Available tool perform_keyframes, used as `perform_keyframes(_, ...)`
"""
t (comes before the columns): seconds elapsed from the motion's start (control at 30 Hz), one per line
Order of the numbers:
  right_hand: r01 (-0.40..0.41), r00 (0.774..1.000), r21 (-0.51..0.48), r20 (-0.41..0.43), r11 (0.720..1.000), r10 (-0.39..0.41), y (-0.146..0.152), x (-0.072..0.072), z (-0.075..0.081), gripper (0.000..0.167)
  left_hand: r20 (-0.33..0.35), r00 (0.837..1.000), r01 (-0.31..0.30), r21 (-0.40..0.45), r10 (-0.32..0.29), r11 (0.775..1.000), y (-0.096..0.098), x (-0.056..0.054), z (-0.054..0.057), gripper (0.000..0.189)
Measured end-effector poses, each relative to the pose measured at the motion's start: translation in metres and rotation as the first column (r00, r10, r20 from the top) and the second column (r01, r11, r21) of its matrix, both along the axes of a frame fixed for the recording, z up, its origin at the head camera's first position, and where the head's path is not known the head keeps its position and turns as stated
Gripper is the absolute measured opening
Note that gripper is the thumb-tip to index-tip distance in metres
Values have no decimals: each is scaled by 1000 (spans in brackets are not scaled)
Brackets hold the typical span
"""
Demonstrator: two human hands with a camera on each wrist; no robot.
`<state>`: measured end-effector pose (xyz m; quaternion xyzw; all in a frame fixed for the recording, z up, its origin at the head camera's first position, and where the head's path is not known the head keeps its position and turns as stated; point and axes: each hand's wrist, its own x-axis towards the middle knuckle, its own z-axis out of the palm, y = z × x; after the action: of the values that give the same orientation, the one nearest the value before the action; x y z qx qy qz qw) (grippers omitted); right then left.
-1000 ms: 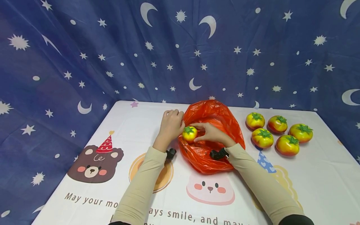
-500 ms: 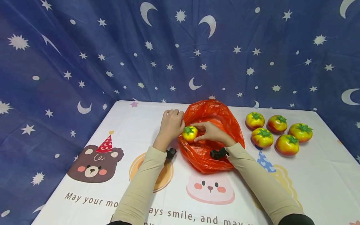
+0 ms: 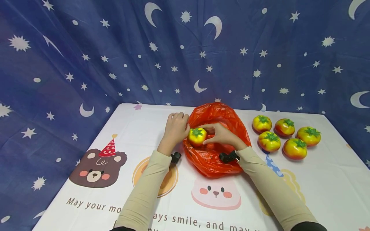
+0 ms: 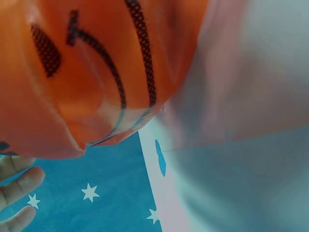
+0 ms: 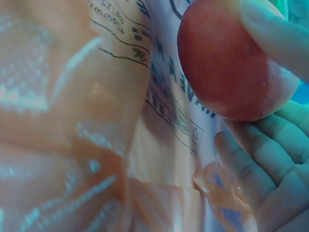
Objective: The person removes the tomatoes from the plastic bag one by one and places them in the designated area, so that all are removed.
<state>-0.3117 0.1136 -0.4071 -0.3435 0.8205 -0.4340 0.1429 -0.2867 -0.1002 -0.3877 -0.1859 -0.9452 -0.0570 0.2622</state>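
A red plastic bag [image 3: 231,118] lies spread with its mouth open in the head view. At its left rim my left hand [image 3: 175,127] grips the plastic with curled fingers. In the left wrist view the bag's printed side [image 4: 111,58] fills the upper left, above several fingertips. My right hand [image 3: 221,134] reaches over the bag's mouth and holds a yellow-red tomato [image 3: 197,137] with a green leafy top, close to my left hand. The right wrist view shows the thumb [image 5: 277,36] on the tomato's red side [image 5: 227,63] and the other fingers below it.
Several more tomatoes [image 3: 269,141] sit grouped on the table to the bag's right. A white printed tablecloth [image 3: 138,122] covers the table. Behind it hangs a blue curtain [image 3: 162,64] with moons and stars.
The tomato and my right hand have shifted slightly to the right, and the tomato looks a little larger. My left hand and the bag have stayed nearly still.
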Motion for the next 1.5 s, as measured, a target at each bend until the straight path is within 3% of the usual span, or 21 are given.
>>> perform_keyframes(0.83,83,996,-27,10,996,-83,36,13,24,64,-15,1000,9,4,-9,1000,0,1,0,8)
perform_keyframes(1.0,94,995,-3,23,996,-94,46,15,30,65,-8,1000,7,4,-7,1000,0,0,-1,9)
perform_keyframes(1.33,168,985,107,-64,980,-162,66,24,48,67,2,1000,11,8,-11,1000,0,1,2,10)
perform_keyframes(1.5,178,983,112,-59,978,-172,77,29,56,68,10,1000,14,15,-14,1000,0,1,2,10)
